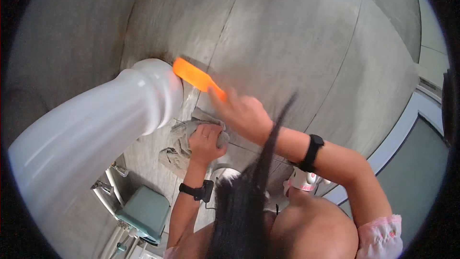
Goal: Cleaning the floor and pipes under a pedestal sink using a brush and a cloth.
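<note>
My right hand (247, 117) is closed round the handle of an orange brush (192, 74). Its broad flat head lies against or just beside the base of a white pedestal (103, 110), where the base meets the grey tiles; any bristles are hidden from this side. Lower down, my left hand (207, 144) grips a bunched grey cloth (178, 148) on the floor, close to the pedestal's foot. Part of the cloth spreads out to the left of the hand. Slight blur covers the right hand and the brush handle.
Grey tiled floor (287, 57) with dark joints surrounds the pedestal. At lower left are a green tank (146, 213), metal valves (103, 187) and white pipes. A door with a pale frame (393, 144) stands at the right. My slippered foot (303, 181) is below my right forearm. Dark hair hangs into the view.
</note>
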`<action>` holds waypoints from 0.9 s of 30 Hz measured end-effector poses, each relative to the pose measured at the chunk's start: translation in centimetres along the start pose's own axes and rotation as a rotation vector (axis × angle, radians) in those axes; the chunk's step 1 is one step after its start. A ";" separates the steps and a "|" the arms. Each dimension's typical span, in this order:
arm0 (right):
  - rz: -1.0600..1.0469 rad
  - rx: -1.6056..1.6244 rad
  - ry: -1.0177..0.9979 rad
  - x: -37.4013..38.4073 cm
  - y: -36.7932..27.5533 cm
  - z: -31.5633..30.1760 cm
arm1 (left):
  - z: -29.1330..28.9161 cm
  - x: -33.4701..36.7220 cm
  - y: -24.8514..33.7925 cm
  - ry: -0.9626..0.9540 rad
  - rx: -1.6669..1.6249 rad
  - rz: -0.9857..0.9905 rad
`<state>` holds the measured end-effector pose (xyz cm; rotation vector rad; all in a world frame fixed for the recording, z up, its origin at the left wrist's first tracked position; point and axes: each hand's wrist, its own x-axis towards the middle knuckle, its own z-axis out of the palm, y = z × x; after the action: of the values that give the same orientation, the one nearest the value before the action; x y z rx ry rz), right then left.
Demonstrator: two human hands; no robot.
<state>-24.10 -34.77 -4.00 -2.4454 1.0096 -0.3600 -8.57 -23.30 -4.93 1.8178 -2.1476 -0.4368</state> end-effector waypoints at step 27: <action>0.132 0.127 -0.029 4.1 -1.5 1.5 | -0.4 0.4 0.7 -0.076 -0.007 -0.032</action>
<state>-19.78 -36.31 -4.23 -2.2518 1.0943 -0.3327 -9.14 -23.55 -4.25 1.8620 -2.1665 -0.5280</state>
